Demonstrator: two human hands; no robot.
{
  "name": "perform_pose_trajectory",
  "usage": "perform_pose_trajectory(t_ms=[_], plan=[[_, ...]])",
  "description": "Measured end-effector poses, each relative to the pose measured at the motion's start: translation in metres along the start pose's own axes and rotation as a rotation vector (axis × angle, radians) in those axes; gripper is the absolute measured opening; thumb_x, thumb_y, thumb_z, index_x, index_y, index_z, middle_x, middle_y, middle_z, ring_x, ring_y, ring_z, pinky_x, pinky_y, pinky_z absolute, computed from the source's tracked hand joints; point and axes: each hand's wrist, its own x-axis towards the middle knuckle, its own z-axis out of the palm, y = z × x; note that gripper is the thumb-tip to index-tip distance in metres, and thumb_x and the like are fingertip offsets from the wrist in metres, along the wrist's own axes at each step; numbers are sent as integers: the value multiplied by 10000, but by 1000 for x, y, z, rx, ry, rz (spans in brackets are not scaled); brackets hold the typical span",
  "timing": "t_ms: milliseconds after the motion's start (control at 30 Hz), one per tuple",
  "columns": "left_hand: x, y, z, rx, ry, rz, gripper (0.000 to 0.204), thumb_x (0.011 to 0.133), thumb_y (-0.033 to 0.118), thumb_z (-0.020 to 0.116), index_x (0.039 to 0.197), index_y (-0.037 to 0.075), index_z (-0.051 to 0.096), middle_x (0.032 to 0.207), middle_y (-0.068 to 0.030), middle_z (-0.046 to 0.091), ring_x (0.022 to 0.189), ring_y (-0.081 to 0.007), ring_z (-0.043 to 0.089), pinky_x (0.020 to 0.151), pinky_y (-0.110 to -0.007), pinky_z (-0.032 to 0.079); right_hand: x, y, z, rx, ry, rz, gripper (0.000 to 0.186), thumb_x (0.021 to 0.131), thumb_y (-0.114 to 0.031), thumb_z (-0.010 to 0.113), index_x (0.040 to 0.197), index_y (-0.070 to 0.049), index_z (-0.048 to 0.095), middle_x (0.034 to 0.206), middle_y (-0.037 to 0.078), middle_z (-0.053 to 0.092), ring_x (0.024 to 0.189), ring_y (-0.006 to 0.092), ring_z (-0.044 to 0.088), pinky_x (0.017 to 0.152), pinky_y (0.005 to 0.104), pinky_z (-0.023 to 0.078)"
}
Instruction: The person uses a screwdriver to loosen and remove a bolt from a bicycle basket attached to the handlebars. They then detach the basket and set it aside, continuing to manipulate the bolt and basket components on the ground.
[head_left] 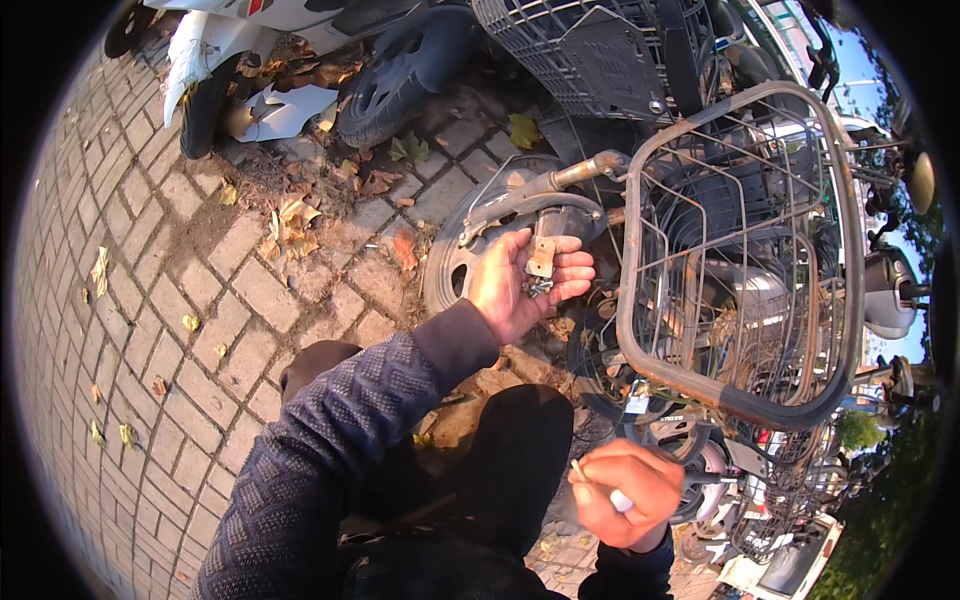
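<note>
My left hand (515, 290) is turned palm up and slightly cupped, fingers pointing right. Resting across its fingers is a small rusty metal bracket (541, 257) with holes in it. Beside the bracket, in the palm, lie several small metal fasteners (538, 287), perhaps screws or nuts. Lower right, my right hand (632, 492) is closed in a pinch. A pale, thin tip (578, 470) sticks out past its thumb and finger, and a white rounded piece (621, 500) shows between the fingers. Whether these two are one thing I cannot tell.
A rusty wire basket (740, 395) stands right of my hands, a wheel (445, 270) behind the left one. Another grey basket (600, 60) and a scooter's tyre (400, 85) are at the far side. Dry leaves (292, 222) lie on brick paving (170, 330).
</note>
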Motion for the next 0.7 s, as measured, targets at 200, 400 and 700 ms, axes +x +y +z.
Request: perform_pose_trajectory(t_ms=[200,400,700], plan=[[-4,2,-5,7,10,1,576,1049,353,294,1284,-94,572,1210,-259,672,1098,-352,682,1014,-467,560,65,90,78,-173,320,98,107,869,-10,729,923,3,638,799,139,655,659,288,642,588,389,485],[-2,-1,-7,-34,-23,-62,582,1046,352,308,1323,-94,557,1265,-246,663,1156,-349,656,1082,-485,492,84,103,79,-44,385,227,141,897,1,717,1029,40,690,913,137,735,805,195,716,699,317,549],[-2,-8,-8,31,181,-98,482,1047,344,407,1261,-24,633,1239,-165,692,1179,-286,641,1085,-481,470,87,146,71,36,352,311,366,997,-44,634,1359,1,614,1061,57,678,928,111,630,817,265,534]])
